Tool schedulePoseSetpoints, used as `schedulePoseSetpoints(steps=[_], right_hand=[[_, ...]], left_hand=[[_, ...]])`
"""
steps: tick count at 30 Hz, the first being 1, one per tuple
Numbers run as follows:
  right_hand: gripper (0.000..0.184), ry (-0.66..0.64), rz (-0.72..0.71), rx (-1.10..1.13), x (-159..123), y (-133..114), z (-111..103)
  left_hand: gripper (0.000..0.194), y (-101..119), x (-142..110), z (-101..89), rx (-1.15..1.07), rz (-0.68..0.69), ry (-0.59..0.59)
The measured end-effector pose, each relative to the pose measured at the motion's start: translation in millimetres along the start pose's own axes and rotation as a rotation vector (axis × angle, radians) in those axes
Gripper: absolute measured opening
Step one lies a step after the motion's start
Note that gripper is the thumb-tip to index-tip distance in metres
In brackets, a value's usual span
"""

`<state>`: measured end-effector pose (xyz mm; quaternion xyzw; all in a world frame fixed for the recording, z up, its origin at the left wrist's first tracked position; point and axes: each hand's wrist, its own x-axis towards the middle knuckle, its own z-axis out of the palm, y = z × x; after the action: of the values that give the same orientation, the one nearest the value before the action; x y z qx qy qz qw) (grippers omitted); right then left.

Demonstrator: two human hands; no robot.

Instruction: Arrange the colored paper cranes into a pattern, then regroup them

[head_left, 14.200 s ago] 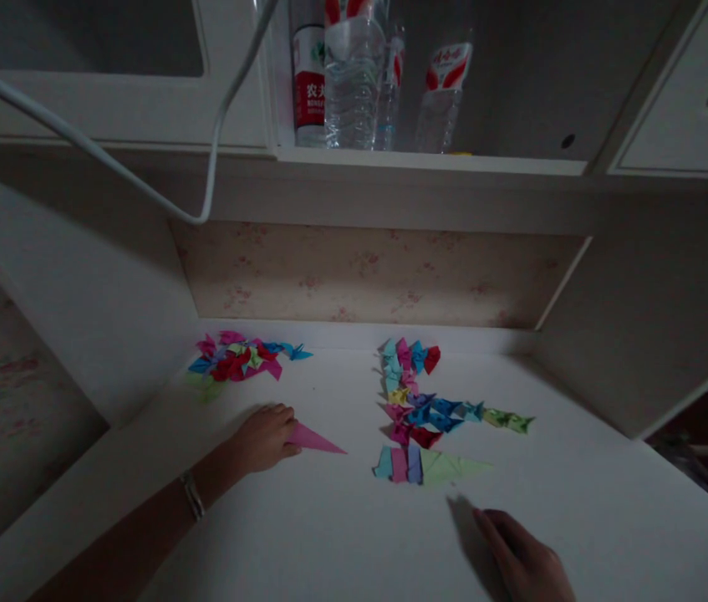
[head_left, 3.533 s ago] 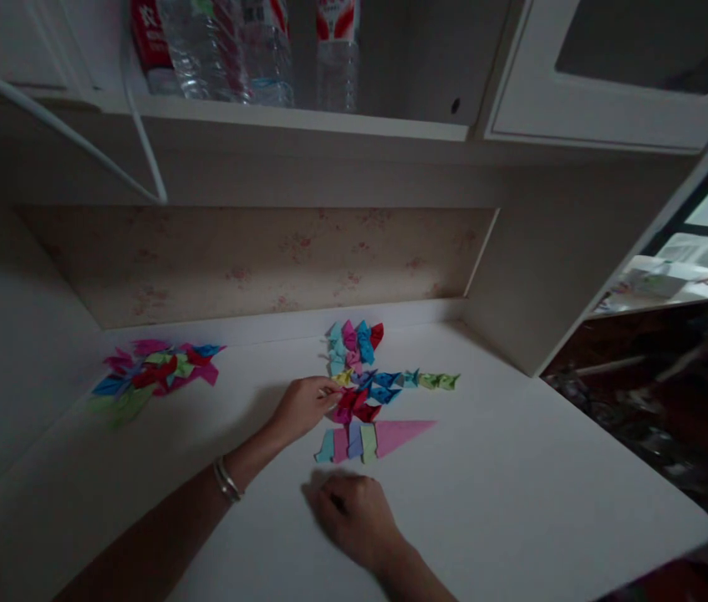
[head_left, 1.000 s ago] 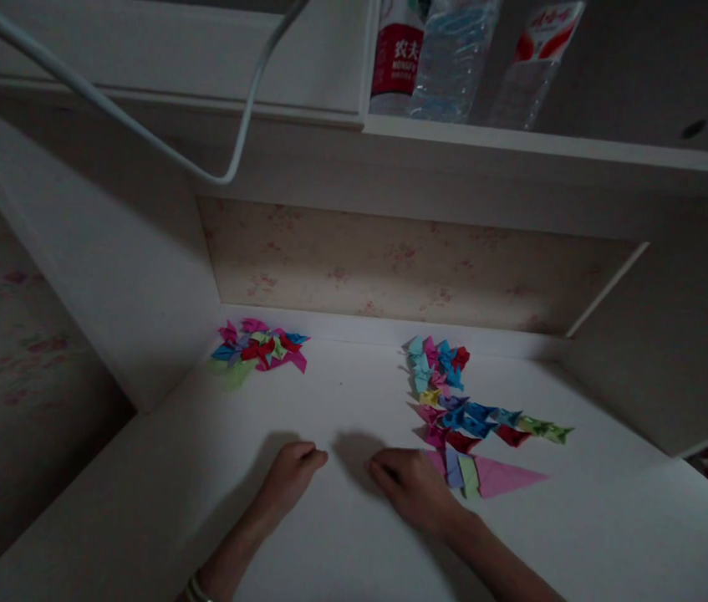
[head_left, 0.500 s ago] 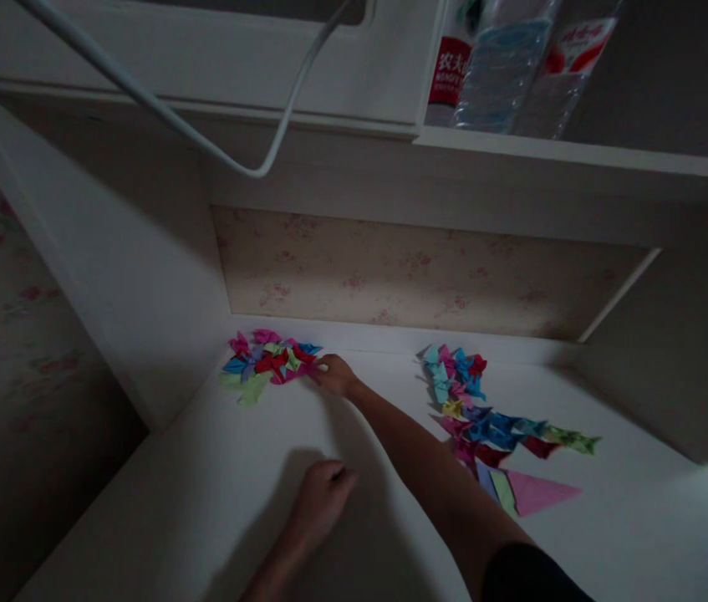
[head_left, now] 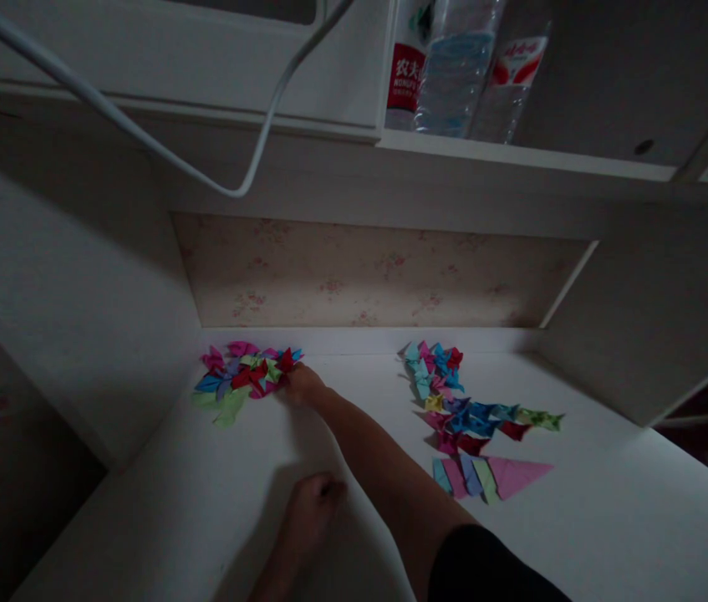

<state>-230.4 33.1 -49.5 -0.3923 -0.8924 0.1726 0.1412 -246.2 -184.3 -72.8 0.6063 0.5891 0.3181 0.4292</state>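
Note:
My right hand (head_left: 304,386) reaches across to the right edge of a pile of folded paper pieces (head_left: 244,372) in pink, red, blue, purple and pale green. Its fingertips are at the red and magenta pieces there, but they are dark and partly hidden, so their grip does not show. Nearer to me, my left hand (head_left: 316,502) hovers low over the white desk (head_left: 159,518), curled into a loose fist with nothing visible in it. Farther right lie more folded paper pieces (head_left: 479,418) in several colours. In front of them, paper strips overlap a long pink paper triangle (head_left: 520,477).
Above the desk runs a shelf (head_left: 516,159) with plastic bottles (head_left: 457,75) on it. A white cable (head_left: 241,191) hangs in a loop at the upper left. Side panels (head_left: 629,334) close in the desk left and right, with a floral-papered wall (head_left: 359,276) behind.
The view has shifted a little to the right. My right hand has moved in closer against the pile. My left hand stays curled. More paper strips beside the pink triangle now show.

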Motion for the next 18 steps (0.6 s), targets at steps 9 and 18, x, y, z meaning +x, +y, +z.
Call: schedulePoseSetpoints(steps=[9, 18], right_hand=[[0.021, 0.189, 0.169, -0.009, -45.4, 6.1, -26.1], [0.027, 0.449, 0.111, 0.177, -140.2, 27.4, -55.9]], left_hand=[[0.026, 5.6, -5.2, -0.1, 0.04, 0.04, 0.027], [0.035, -2.9, -1.3, 1.1, -0.041, 0.023, 0.071]])
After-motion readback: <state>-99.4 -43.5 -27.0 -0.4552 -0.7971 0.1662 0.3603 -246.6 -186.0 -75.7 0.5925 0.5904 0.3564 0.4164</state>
